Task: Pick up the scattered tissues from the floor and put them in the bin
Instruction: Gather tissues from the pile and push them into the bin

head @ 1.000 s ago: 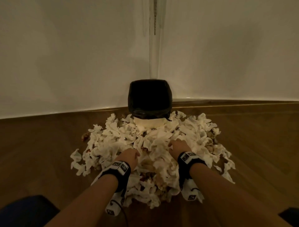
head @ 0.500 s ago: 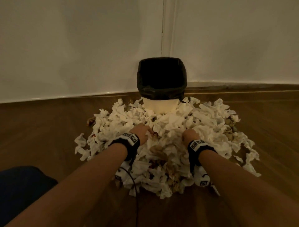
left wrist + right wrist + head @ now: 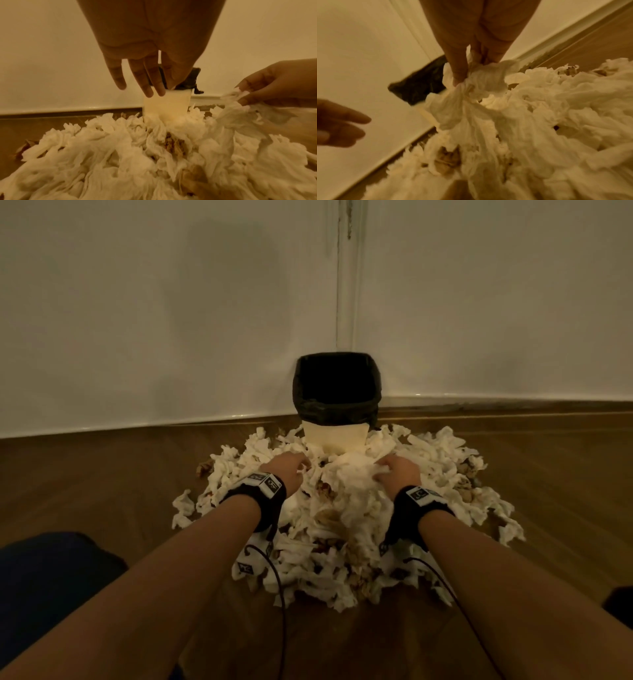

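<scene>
My right hand [image 3: 471,65] has a bunch of tissue pinched between thumb and fingers, a crumpled clump [image 3: 471,94] hanging off my fingertips with its tail trailing down into the heap. My left hand [image 3: 147,65] hangs spread and slack above the heap, fingers pointing down, holding nothing as far as I can see.

The tissues [image 3: 342,525] lie in one big mound on the wooden floor [image 3: 85,481], right under both wrists and banked up against the foot of the bin [image 3: 337,436]. The bin stands in the corner, straight ahead of me, just past my knuckles, its mouth above the level of my hands. So the move turns on this: up and forward, a short way, and my right hand, already loaded, looks slightly nearer the rim from the head view. My left has to dip straight down first to gather anything.

I can't see inside the bin; the black liner [image 3: 337,385] swallows the light, so how full it is, no telling. Brown bits show among the white, too blurred to name. The pile's near edge is hidden behind my forearms.
</scene>
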